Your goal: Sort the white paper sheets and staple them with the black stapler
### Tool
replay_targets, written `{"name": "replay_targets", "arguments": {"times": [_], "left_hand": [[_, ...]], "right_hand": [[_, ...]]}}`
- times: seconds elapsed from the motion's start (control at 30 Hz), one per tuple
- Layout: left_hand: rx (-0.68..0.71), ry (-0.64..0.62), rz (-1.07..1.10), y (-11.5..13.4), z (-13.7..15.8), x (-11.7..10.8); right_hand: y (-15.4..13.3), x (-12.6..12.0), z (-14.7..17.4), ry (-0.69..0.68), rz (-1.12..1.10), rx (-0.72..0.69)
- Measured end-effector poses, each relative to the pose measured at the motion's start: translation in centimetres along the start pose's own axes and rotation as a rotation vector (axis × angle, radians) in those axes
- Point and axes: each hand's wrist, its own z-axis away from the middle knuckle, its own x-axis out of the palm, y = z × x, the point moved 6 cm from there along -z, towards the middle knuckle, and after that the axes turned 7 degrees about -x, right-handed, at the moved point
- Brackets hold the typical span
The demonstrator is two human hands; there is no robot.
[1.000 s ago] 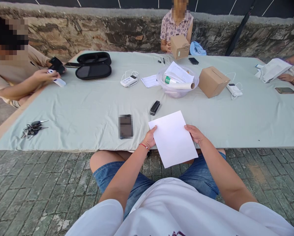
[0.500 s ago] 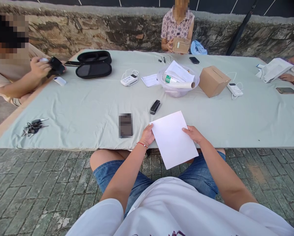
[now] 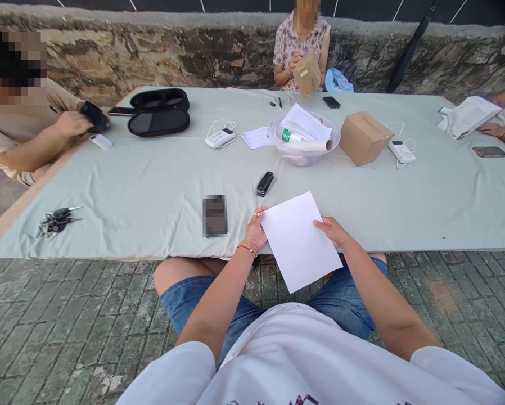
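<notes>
A blank white sheet of paper is held tilted between my hands, over the table's near edge and my lap. My left hand is closed on its upper left edge, the fingers partly behind it. On the right edge my right hand pinches it, thumb on top. Just beyond the paper lies a black stapler. A dark, blurred-out flat object rests on the cloth left of my left hand. Whether the paper is one sheet or a thin stack, I cannot tell.
On the cloth-covered table are keys, an open black case, a plastic basin with papers and a roll, a cardboard box and white cabled devices. People sit left, right and opposite; the one opposite holds a small box.
My left hand has shifted slightly right, and its fingers have moved at the paper's corner. The person opposite has tilted the small box. The left person's hands have moved around a dark device.
</notes>
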Motion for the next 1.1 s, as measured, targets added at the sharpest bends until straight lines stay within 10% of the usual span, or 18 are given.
{"name": "replay_targets", "arguments": {"times": [1.1], "left_hand": [[0.047, 0.126, -0.156, -0.6, 0.4, 0.9]], "right_hand": [[-3.9, -2.2, -8.5, 0.276, 0.152, -0.125]]}}
